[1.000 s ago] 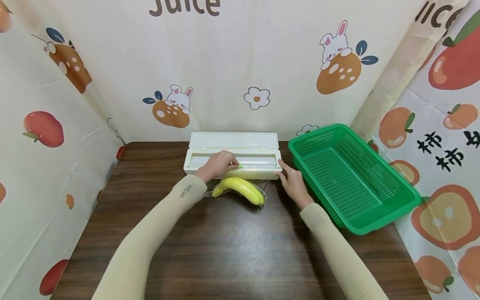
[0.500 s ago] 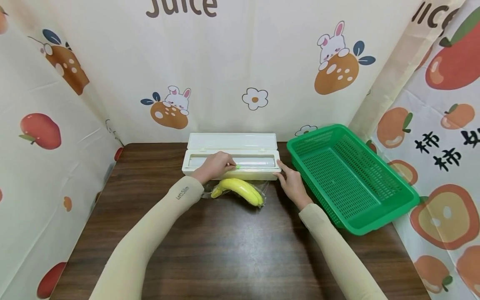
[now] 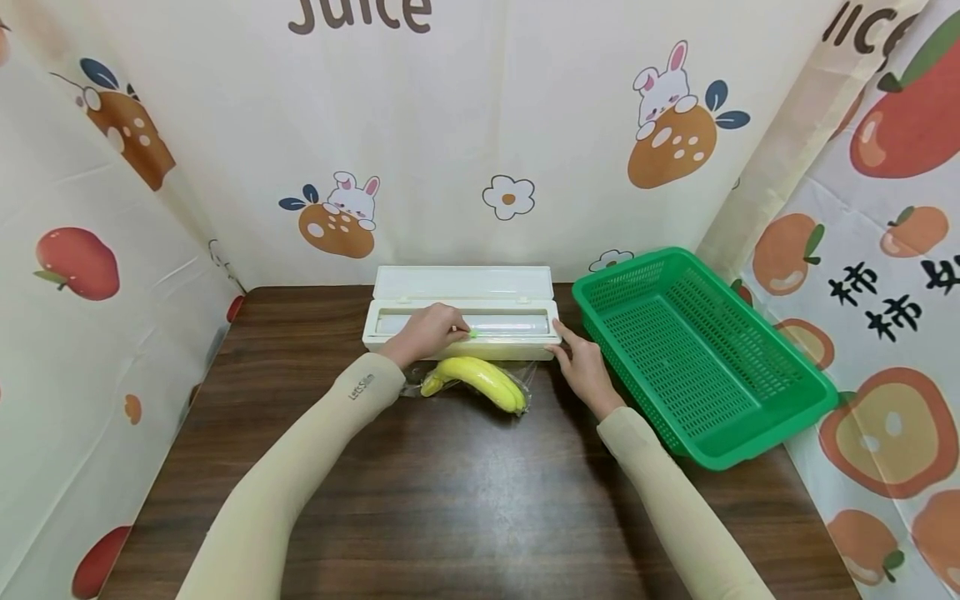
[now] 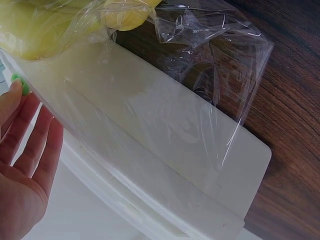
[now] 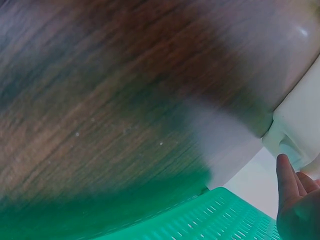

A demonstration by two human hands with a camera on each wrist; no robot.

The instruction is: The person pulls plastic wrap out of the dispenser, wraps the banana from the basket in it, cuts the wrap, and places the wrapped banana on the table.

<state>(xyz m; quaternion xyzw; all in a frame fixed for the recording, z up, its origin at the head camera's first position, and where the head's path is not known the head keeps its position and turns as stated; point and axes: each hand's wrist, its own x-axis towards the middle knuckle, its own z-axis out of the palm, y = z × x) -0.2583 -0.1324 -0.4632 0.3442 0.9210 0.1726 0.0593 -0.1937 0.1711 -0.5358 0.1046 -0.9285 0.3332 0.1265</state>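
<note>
A white cling film dispenser box lies near the back of the table with its lid raised behind it. My left hand reaches over its front edge and pinches the small green slider knob between thumb and finger. At the box's right end, my right hand grips the corner, one finger on top and the thumb at the front. Yellow bananas lie just in front of the box. Clear film spreads around them and runs up over the box front in the left wrist view.
A green plastic basket stands right of the box, close beside my right hand and forearm. Brown wood-grain table extends in front. A printed curtain hangs directly behind the box, with more at both sides.
The head view has shifted slightly. Both hands keep their holds on the box; the left hand and green knob show at most a tiny creep to the left.
</note>
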